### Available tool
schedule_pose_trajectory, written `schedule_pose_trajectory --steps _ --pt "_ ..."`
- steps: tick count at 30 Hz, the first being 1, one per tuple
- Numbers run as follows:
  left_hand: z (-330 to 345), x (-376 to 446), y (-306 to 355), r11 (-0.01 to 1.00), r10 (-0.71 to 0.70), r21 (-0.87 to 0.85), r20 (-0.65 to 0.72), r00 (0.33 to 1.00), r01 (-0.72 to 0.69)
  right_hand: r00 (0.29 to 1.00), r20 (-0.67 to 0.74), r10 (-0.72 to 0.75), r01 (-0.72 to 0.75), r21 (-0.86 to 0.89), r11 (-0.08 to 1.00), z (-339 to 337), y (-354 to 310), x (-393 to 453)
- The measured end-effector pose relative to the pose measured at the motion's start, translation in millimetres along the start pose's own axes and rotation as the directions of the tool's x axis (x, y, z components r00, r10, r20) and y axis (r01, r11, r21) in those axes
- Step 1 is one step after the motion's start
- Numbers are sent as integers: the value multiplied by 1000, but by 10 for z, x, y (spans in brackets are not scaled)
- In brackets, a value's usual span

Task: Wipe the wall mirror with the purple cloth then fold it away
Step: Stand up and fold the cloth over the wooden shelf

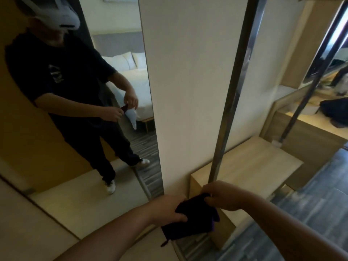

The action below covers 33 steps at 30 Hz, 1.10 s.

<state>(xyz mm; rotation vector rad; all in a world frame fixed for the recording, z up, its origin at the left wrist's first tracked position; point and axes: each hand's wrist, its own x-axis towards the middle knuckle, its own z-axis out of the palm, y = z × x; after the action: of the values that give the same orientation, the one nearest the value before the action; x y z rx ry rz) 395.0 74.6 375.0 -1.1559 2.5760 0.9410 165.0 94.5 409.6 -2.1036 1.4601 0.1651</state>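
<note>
Purple cloth (190, 221) hangs between both hands, away from the wall mirror (79, 102): left hand (167, 210) fingers grip its near edge, right hand (224, 196) fingers pinch the far corner.

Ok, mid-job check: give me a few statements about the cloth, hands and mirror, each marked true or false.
1. Both hands hold the purple cloth. True: left hand and right hand each have a grip on it.
2. The cloth is pressed against the mirror. False: it is held away from the glass.
3. The cloth lies on the wooden bench. False: it is in the hands, above the bench's near corner.
4. The mirror shows a bed. True.
</note>
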Motion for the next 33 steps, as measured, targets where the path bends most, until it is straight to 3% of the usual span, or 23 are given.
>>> schedule_pose_trajectory --steps 5,11,16,20,27,31,33 --pt "-133 341 366 997 -7 77 -20 1000 8 998 -61 0 -1 -14 1000 -128 318 -178" --pt "-154 1068 890 994 61 91 -34 998 -58 999 -14 -52 50 -152 987 -244 1016 -361" --pt "62 1690 1143 993 75 98 -63 995 -69 999 8 -47 47 -48 998 -532 1944 -413" --pt "308 2146 1285 993 61 104 -40 997 -56 989 145 -14 16 -13 1000 -447 2614 -312" --pt "871 2976 1076 990 -5 142 74 997 -6 963 265 56 -58 2 998 177 3484 205" --pt "1265 3576 700 979 -42 201 108 993 19 966 219 137 -139 -7 990 666 3916 610" --pt "1394 3912 524 968 -38 249 42 998 26 970 177 168 -165 -33 986 822 4130 849"
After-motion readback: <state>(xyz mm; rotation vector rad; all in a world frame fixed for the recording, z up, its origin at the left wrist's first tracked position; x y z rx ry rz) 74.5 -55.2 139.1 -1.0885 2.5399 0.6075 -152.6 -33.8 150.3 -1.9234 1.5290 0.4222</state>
